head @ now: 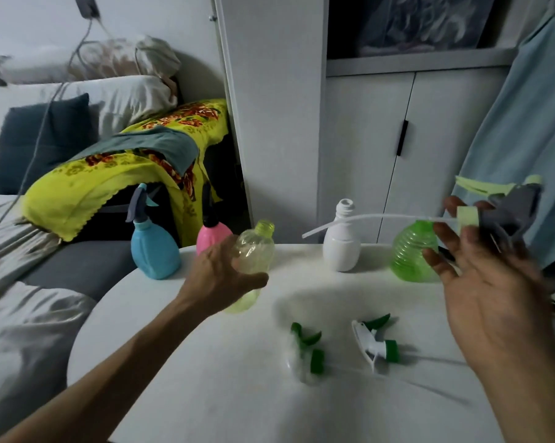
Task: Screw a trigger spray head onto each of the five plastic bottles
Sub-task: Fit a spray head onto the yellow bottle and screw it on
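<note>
My left hand (225,276) grips a clear yellow-green bottle (255,251), tilted and open at the neck, above the white table (205,394). My right hand (490,282) holds up a grey spray head (509,209) with a pale green collar and trigger; its long white tube (365,220) points left. A blue bottle (153,247) and a pink bottle (212,235) stand at the back left with heads on. An open white bottle (341,244) and a ribbed green bottle (413,251) stand at the back.
Two loose spray heads lie on the table near the front: a clear one with green parts (308,350) and a white one with a green collar (376,343). A sofa with a yellow floral cloth (110,174) is left; white cabinets (365,139) stand behind.
</note>
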A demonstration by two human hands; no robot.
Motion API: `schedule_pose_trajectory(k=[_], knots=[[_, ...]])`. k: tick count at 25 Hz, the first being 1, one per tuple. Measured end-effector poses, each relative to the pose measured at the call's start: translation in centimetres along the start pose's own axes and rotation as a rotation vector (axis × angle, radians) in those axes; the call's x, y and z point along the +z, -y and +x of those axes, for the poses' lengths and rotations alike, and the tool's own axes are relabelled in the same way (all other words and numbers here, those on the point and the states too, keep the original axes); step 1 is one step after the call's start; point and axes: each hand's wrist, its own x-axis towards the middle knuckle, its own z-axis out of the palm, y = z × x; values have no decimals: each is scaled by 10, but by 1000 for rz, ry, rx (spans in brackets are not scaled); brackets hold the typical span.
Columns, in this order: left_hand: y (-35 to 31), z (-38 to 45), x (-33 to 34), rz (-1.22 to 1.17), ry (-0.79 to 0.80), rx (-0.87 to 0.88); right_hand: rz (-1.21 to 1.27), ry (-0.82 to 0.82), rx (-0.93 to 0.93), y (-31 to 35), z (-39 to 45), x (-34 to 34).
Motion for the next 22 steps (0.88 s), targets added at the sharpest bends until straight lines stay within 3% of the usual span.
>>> schedule_pose_trajectory(k=[4, 14, 22], knots=[[10, -75, -39, 276, -136, 142, 80, 75, 47, -5, -19, 18], [10, -95, -38, 230, -139, 108, 57, 215, 52, -23, -46, 45], [-5, -103, -34, 272, -132, 248, -24, 227, 284, -63, -80, 75]])
